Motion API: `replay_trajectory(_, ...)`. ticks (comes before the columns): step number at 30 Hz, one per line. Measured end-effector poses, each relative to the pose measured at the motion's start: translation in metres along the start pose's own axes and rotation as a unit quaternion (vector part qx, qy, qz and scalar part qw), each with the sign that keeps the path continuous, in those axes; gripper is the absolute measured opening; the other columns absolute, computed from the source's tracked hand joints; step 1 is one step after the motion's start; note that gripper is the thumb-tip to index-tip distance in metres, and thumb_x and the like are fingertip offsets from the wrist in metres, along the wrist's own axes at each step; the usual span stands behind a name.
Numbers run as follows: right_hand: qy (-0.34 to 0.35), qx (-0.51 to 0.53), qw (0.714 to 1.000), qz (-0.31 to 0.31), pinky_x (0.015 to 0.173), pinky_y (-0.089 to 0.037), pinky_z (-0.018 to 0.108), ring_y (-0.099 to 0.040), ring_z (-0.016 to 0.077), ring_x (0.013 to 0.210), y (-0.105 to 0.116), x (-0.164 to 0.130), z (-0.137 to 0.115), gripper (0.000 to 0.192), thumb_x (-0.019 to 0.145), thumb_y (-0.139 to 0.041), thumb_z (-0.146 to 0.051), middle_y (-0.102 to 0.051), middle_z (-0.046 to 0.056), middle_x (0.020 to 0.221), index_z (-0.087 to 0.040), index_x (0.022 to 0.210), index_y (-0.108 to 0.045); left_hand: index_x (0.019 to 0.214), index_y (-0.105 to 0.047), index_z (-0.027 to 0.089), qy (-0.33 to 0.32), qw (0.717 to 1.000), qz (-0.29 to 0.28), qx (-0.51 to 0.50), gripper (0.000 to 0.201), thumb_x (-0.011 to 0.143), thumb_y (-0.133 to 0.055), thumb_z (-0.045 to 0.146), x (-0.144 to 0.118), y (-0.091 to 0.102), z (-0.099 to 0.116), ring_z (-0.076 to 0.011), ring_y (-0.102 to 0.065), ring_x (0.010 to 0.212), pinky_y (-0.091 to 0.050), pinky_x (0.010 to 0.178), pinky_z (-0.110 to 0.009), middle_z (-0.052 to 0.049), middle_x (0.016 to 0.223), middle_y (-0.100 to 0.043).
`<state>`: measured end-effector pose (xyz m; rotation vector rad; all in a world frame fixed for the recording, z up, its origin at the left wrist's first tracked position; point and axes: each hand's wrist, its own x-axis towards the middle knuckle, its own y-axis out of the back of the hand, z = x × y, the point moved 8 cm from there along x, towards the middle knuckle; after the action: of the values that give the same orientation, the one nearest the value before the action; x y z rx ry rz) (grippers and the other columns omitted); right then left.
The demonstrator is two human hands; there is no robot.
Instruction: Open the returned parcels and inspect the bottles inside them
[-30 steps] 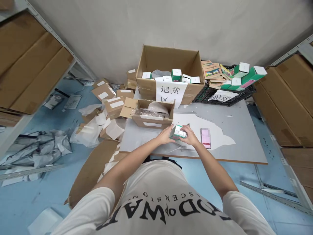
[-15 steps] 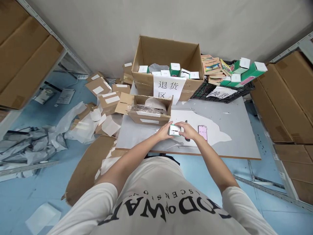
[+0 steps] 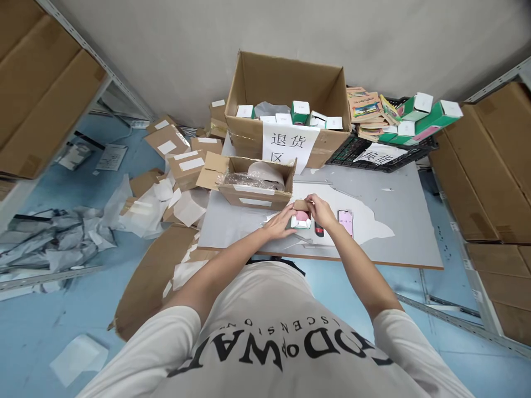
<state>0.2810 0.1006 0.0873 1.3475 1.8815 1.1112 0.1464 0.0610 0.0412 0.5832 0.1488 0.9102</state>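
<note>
Right now my left hand (image 3: 283,221) and right hand (image 3: 321,210) pinch a small squarish cardboard box (image 3: 301,219), white with pink inside, just above the smooth grey table (image 3: 398,243), beside a glossy phone (image 3: 345,221).

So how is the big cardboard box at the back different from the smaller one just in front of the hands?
The big cardboard box stands tall against the wall, while the smaller cardboard box is low and sits nearer the hands. The big one carries a hanging paper sign with printed characters; the smaller has only white labels. The big one holds small white and green cartons; the smaller holds a pale roll and clear plastic wrap. Both are brown, open-topped and rest on the grey table.
</note>
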Motion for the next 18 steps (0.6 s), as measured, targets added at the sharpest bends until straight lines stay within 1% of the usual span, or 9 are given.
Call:
replay_trajectory(2,0.020,0.028,0.999,0.025,0.078,-0.048,0.031,-0.060,0.0185,0.092,-0.003,0.000,0.002,0.028,0.092,-0.032,-0.020,-0.062,0.007,0.107,-0.021,0.099,-0.058,0.126,-0.051,0.020,0.007,1.000,-0.009,0.004,0.055,0.074,-0.068,0.026,-0.003,0.001,0.006,-0.0284,-0.042,0.132,-0.040,0.105,-0.038,-0.012,0.151,-0.028)
replay_trajectory(3,0.032,0.035,0.999,0.027,0.080,-0.048,0.032,-0.060,0.0188,0.096,-0.006,-0.001,0.003,0.027,0.091,-0.033,-0.019,-0.060,0.007,0.110,-0.021,0.095,-0.060,0.124,-0.054,0.021,0.018,1.000,0.001,0.003,0.048,0.077,-0.063,0.023,-0.003,0.003,0.007,-0.0266,-0.045,0.130,-0.040,0.105,-0.036,-0.011,0.149,-0.032)
replay_trajectory(5,0.047,0.042,0.998,0.020,0.084,-0.049,0.034,-0.059,0.0200,0.102,-0.009,-0.004,0.003,0.024,0.090,-0.038,-0.021,-0.057,0.009,0.117,-0.021,0.093,-0.062,0.116,-0.061,0.019,0.049,0.998,0.046,-0.005,0.034,0.084,-0.051,0.017,0.000,0.010,0.006,-0.0229,-0.049,0.125,-0.040,0.105,-0.035,-0.009,0.140,-0.045)
replay_trajectory(7,0.049,0.045,0.998,0.003,0.086,-0.050,0.036,-0.059,0.0212,0.105,-0.010,-0.007,0.004,0.021,0.088,-0.046,-0.025,-0.056,0.010,0.123,-0.021,0.098,-0.064,0.103,-0.067,0.018,0.076,0.992,0.100,-0.016,0.029,0.088,-0.042,0.018,0.006,0.015,0.005,-0.0201,-0.055,0.117,-0.042,0.102,-0.033,-0.008,0.123,-0.059)
replay_trajectory(9,0.043,0.037,0.998,-0.023,0.088,-0.050,0.037,-0.059,0.0228,0.107,-0.007,-0.009,0.004,0.023,0.085,-0.055,-0.029,-0.054,0.011,0.127,-0.021,0.104,-0.064,0.091,-0.070,0.018,0.100,0.985,0.135,-0.022,0.025,0.089,-0.046,0.024,0.014,0.019,0.005,-0.0188,-0.062,0.104,-0.046,0.094,-0.031,-0.006,0.105,-0.067)
replay_trajectory(11,0.033,0.009,0.998,-0.053,0.091,-0.049,0.039,-0.058,0.0247,0.112,-0.002,-0.010,0.003,0.031,0.081,-0.062,-0.034,-0.053,0.011,0.132,-0.021,0.109,-0.064,0.083,-0.071,0.019,0.129,0.981,0.147,-0.013,0.017,0.083,-0.058,0.030,0.020,0.020,0.004,-0.0183,-0.065,0.091,-0.049,0.086,-0.030,-0.005,0.092,-0.069)
replay_trajectory(14,0.015,-0.051,0.993,-0.106,0.095,-0.047,0.040,-0.055,0.0268,0.117,0.002,-0.009,-0.002,0.041,0.077,-0.067,-0.038,-0.049,0.011,0.139,-0.021,0.115,-0.063,0.069,-0.070,0.019,0.176,0.974,0.139,0.018,0.014,0.072,-0.071,0.033,0.025,0.022,0.003,-0.0190,-0.065,0.080,-0.050,0.080,-0.030,-0.004,0.082,-0.069)
replay_trajectory(16,0.008,-0.083,0.986,-0.147,0.095,-0.047,0.039,-0.054,0.0270,0.119,0.000,-0.008,-0.005,0.041,0.077,-0.067,-0.035,-0.047,0.010,0.141,-0.021,0.115,-0.063,0.063,-0.069,0.019,0.199,0.971,0.128,0.027,0.015,0.067,-0.075,0.032,0.026,0.022,0.001,-0.0200,-0.065,0.079,-0.050,0.079,-0.031,-0.004,0.079,-0.069)
replay_trajectory(18,0.007,-0.104,0.978,-0.180,0.093,-0.048,0.038,-0.054,0.0272,0.119,-0.003,-0.008,-0.007,0.039,0.077,-0.067,-0.031,-0.046,0.011,0.143,-0.021,0.115,-0.063,0.062,-0.069,0.019,0.209,0.971,0.117,0.026,0.013,0.064,-0.076,0.031,0.027,0.021,0.000,-0.0209,-0.065,0.080,-0.050,0.080,-0.032,-0.004,0.079,-0.070)
